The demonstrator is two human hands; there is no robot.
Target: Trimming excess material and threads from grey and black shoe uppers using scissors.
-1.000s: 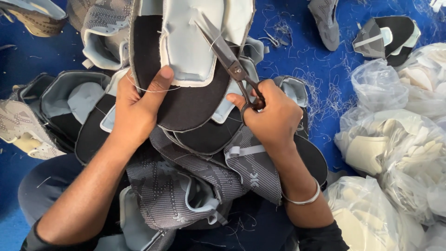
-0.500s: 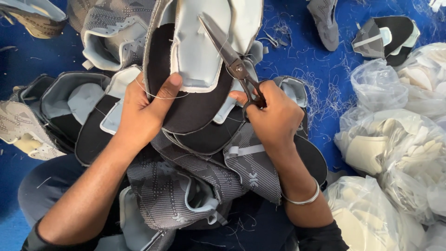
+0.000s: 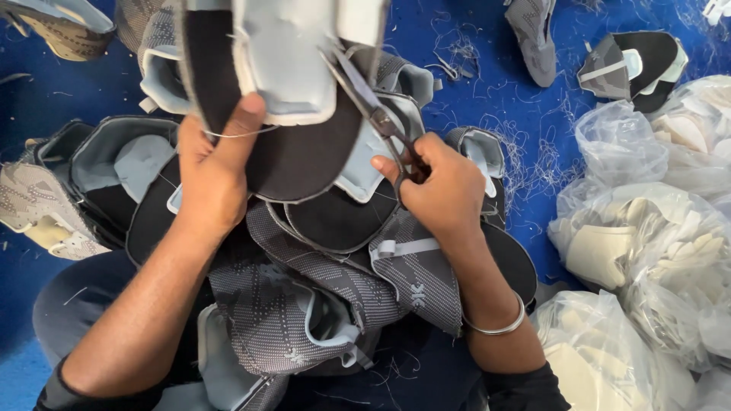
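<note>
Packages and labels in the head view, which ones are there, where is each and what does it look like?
Upper clear plastic bag: right edge, crumpled, holding pale cream pieces.
Middle clear plastic bag: right side, bulging, with cream foam-like pieces inside.
Lower clear plastic bag: bottom right, beside the right forearm, cream pieces inside.
Labels, signs, screens: none that I can make out.
</note>
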